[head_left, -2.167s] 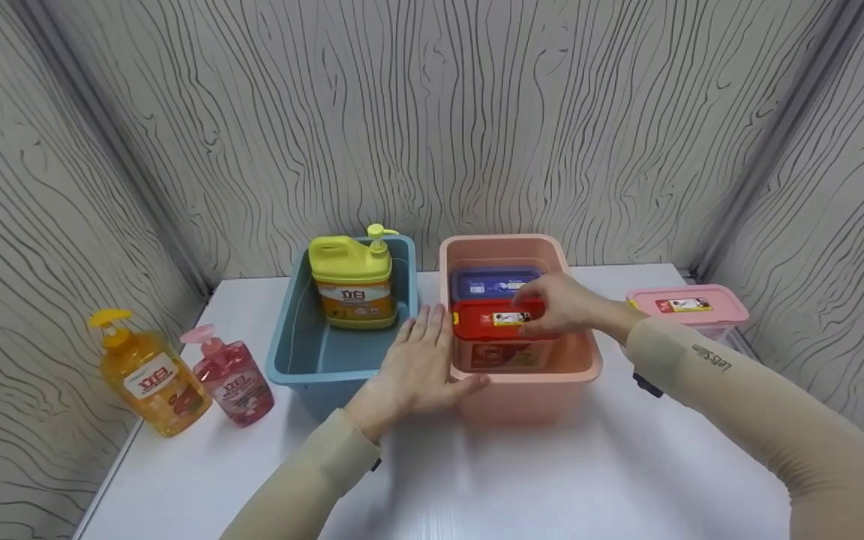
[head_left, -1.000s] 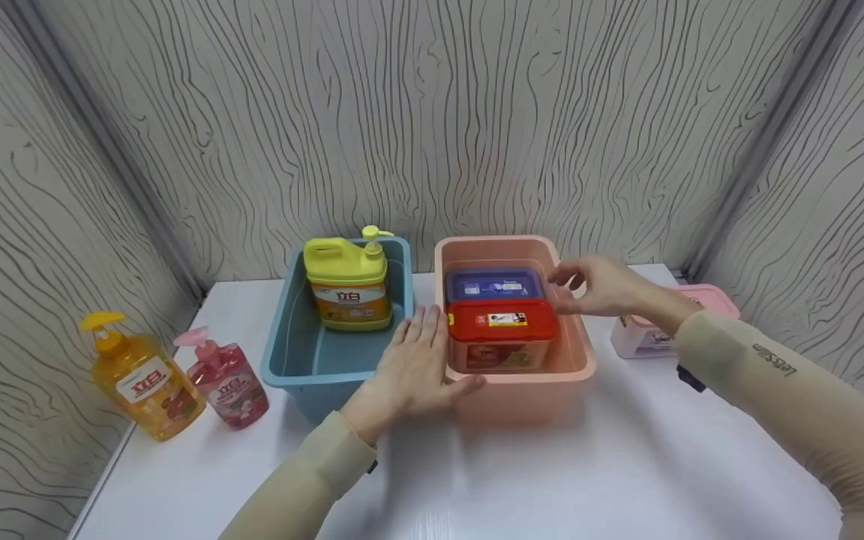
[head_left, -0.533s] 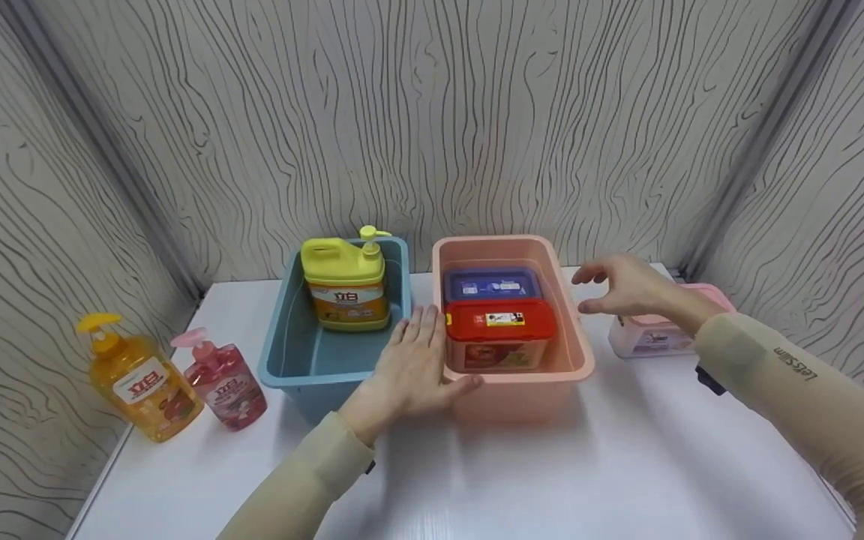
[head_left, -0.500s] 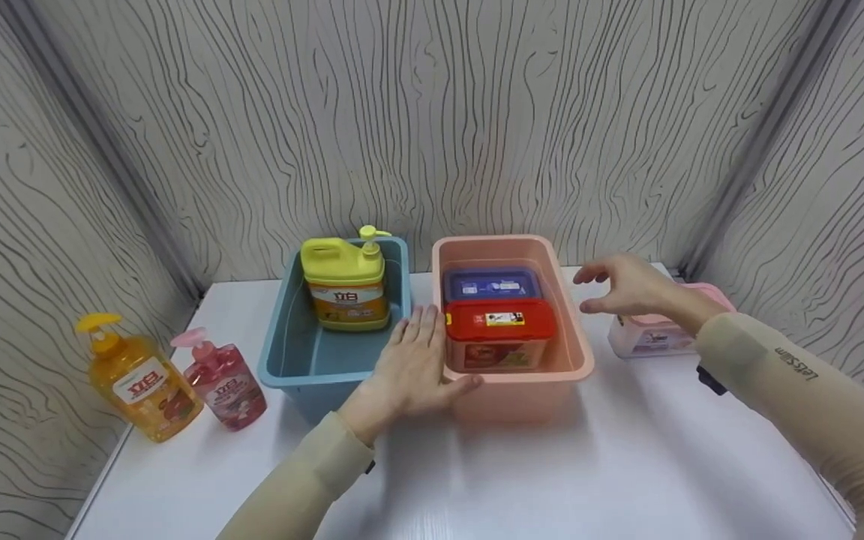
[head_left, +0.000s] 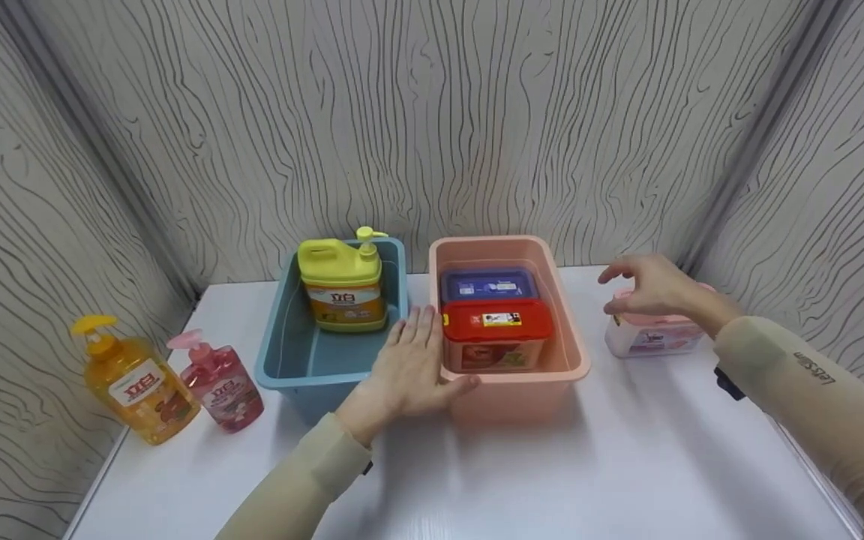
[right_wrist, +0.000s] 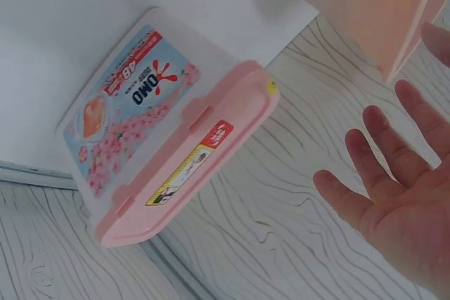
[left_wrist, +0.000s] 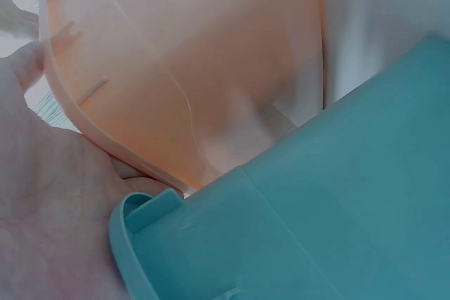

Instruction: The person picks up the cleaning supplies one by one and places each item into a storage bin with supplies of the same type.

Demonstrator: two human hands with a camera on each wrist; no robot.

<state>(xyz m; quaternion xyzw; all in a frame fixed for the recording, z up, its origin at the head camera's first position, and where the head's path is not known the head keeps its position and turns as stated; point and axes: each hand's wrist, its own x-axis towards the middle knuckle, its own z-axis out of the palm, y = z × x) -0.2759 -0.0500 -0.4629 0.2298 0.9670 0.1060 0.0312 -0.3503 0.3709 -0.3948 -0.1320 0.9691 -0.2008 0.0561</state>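
Observation:
My left hand lies flat with straight fingers over the meeting rims of the blue bin and the pink bin; the left wrist view has both bin walls under the palm. My right hand, fingers loosely bent and holding nothing, hovers over a pink-lidded laundry pod box, partly covering its lid. In the right wrist view, the box shows an OMO label and sits apart from the spread fingers. Inside the pink bin are a red-lidded box and a blue-lidded box.
A yellow pump jug stands in the blue bin. To the left on the white table are an orange pump bottle and a pink pump bottle. Patterned walls close in the back and sides.
My right hand has let go of the red-lidded box in the pink bin and moved right, over the pink-lidded box. My left hand has stayed on the rims.

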